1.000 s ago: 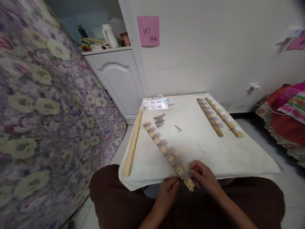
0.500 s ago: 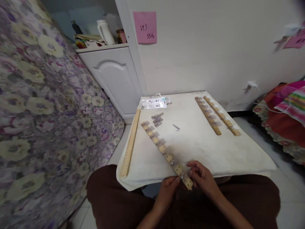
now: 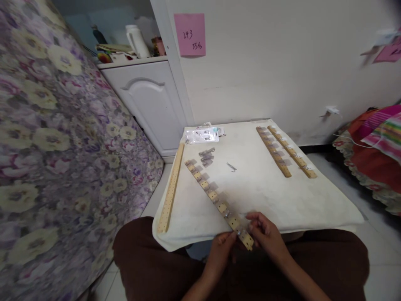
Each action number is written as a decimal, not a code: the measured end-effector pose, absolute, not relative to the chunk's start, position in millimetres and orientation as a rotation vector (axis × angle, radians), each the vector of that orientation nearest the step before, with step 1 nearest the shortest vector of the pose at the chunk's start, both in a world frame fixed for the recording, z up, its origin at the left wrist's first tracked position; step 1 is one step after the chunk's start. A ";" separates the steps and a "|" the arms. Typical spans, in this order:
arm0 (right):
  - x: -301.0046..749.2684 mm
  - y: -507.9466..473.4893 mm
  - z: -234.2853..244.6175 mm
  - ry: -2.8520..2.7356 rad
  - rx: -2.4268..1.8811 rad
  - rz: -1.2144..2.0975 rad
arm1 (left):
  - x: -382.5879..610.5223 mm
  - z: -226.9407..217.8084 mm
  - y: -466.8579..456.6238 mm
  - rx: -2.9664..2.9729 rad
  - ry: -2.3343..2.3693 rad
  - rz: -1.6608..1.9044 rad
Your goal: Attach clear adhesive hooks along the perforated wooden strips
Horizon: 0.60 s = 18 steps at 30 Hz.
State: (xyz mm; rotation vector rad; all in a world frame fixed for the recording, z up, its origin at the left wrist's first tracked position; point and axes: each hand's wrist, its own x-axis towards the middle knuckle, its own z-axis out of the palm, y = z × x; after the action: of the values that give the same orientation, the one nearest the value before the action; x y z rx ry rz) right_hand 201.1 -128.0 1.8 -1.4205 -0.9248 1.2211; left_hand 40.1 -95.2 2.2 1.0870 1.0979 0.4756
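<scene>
A long wooden strip with holes (image 3: 213, 195) slants across the table's near edge, its near end raised over my lap. Several small metal pieces with clear plastic tabs are fitted along it. My left hand (image 3: 220, 246) pinches the strip's left edge near that end. On its right side, my right hand (image 3: 265, 231) has its thumb and fingers closed at the last metal fitting; what exactly they grip is partly hidden. Farther up the table lie a small metal hook piece (image 3: 232, 167) and a little group of metal pieces (image 3: 207, 156).
A bare wooden strip (image 3: 171, 190) lies along the left edge of the cloth-covered table (image 3: 316, 213). Two fitted strips, an inner one (image 3: 273, 152) and an outer one (image 3: 292, 152), rest at right. A clear plastic package (image 3: 202, 136) sits at the back left.
The view has shifted very slightly. Both hands stay at the near end of the strip, with no clear movement of the things on the table.
</scene>
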 end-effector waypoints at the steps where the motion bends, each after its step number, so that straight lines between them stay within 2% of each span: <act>1: 200.7 -128.4 1.8 -0.929 -1.427 1.209 | 40.0 2.0 -95.3 1.088 1.099 0.474; 18: 200.0 -129.8 1.9 -0.963 -1.499 1.156 | 45.3 2.0 -97.5 1.077 1.156 0.490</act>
State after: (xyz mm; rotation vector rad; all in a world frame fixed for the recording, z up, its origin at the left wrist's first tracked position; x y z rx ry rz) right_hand 200.0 -129.8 1.9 -1.4994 -0.9632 1.1559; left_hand 45.3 -97.5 2.0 1.0770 1.1563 0.4901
